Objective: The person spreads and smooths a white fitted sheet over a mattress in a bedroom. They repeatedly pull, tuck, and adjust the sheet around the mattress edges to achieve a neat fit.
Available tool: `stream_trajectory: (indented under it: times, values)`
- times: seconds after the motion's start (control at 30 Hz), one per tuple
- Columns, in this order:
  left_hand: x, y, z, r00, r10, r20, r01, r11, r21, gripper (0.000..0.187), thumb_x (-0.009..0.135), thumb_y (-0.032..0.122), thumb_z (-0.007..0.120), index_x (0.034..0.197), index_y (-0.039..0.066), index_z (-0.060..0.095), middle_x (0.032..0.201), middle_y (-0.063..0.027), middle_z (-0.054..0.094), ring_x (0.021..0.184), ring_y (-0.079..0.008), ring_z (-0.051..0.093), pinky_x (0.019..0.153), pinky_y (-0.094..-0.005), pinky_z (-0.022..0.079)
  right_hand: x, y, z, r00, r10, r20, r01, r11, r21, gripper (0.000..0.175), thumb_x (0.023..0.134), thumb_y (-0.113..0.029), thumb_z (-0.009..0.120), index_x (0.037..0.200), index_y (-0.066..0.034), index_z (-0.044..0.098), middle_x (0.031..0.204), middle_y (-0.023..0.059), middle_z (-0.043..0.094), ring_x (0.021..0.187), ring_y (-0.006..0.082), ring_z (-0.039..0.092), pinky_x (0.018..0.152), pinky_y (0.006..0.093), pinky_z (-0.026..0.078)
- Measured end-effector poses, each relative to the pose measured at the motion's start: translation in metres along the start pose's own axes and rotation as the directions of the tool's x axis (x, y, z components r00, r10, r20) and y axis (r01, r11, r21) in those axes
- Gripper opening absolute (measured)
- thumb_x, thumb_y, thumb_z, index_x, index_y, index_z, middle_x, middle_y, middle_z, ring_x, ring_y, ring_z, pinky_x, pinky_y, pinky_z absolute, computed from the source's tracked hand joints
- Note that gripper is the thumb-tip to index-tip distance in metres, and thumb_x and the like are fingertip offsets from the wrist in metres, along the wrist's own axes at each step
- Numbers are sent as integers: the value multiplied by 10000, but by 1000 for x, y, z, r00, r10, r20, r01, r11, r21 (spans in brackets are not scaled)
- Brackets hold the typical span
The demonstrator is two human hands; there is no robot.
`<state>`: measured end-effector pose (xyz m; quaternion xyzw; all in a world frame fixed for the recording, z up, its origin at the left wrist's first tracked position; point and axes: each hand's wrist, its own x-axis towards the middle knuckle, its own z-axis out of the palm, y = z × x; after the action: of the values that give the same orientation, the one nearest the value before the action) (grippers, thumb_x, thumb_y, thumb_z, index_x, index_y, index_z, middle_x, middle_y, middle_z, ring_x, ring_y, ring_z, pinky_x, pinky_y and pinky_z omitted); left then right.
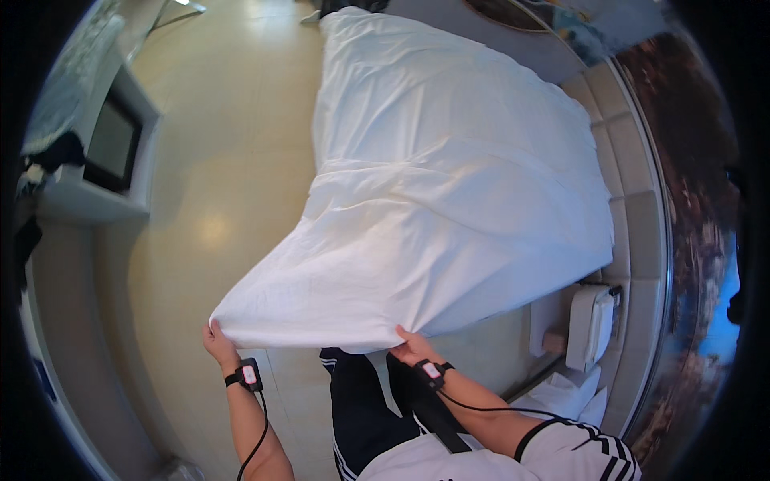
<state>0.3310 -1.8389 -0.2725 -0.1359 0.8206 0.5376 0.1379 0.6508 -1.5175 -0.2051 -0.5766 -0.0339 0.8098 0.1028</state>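
A large white bed sheet or duvet cover is spread over a bed, with creases and a fold running across its middle. Its near edge is pulled out towards me, off the bed. At the left corner of that edge, my left hand grips the cloth between thumb and fingers. My right hand pinches the same edge further right, in front of my legs. Between the two hands the edge hangs nearly straight. The bed itself is hidden under the cloth.
A padded headboard lines the right side. Beside the bed, a white box-like item stands above several white pillows. Left of the tiled floor is a white cabinet with a dark recess. Cables run from wrist-worn devices along my arms.
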Motion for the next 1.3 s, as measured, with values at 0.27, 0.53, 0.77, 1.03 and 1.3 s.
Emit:
stream_trajectory:
  times: [0.27, 0.53, 0.77, 1.03, 1.3]
  values:
    - [-171, 8, 145, 364, -586, 724, 866, 498, -32, 816, 761, 695, 551, 1112, -39, 489, 1016, -167, 545, 827, -259, 568, 754, -393, 502, 31, 50, 27, 999, 51, -15, -51, 999, 17, 315, 845, -183, 671, 1115, -83, 544, 1034, 84, 626, 902, 258, 611, 746, 372, 507]
    - [-204, 72, 198, 668, -133, 732, 651, 581, -489, 453, 941, 257, 525, 1284, -18, 417, 1227, -156, 541, 1067, -266, 571, 888, -409, 489, 29, 0, 17, 996, 86, 11, -85, 994, -62, 297, 817, -332, 689, 1006, -137, 569, 1003, 31, 612, 927, 203, 569, 783, 328, 464]
    - [-178, 107, 150, 780, 11, 625, 477, 636, -606, 461, 959, 310, 469, 1285, -12, 418, 1242, -148, 540, 1103, -278, 556, 959, -430, 455, 89, -203, -43, 930, -339, 139, 262, 881, 394, 393, 854, -379, 640, 1061, -56, 552, 971, 98, 631, 885, 252, 611, 748, 390, 501]
    - [-234, 80, 255, 422, -792, 441, 851, 179, -493, 640, 861, 578, 503, 1241, 65, 470, 1316, -151, 475, 1266, -279, 385, 1026, -566, 252, 31, -174, -100, 933, -356, 55, 345, 927, 148, 230, 892, -221, 611, 1044, -55, 561, 910, 67, 632, 740, 197, 610, 579, 340, 488]
    - [-363, 76, 438, 606, -562, 563, 795, 426, -432, 401, 971, 307, 444, 1210, -10, 498, 1202, -153, 570, 1065, -276, 564, 940, -428, 455, 25, -234, -162, 981, -78, 177, 24, 956, 292, 308, 869, -248, 637, 1113, -98, 524, 1040, 99, 612, 895, 265, 613, 775, 418, 513]
